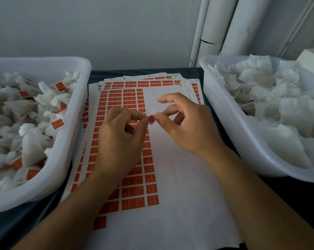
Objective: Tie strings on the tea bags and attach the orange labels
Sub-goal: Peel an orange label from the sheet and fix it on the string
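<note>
Both hands meet above a sheet of orange labels in the middle of the table. My left hand has its fingers curled, with a bit of white tea bag and its string showing inside the palm, and its thumb and forefinger pinch one orange label. My right hand pinches the same label from the right side. A short end of white string sticks up just above the label.
A white tub on the left holds several tea bags with orange labels attached. A white tub on the right holds several unlabelled tea bags. More label sheets are stacked underneath. White pipes stand behind.
</note>
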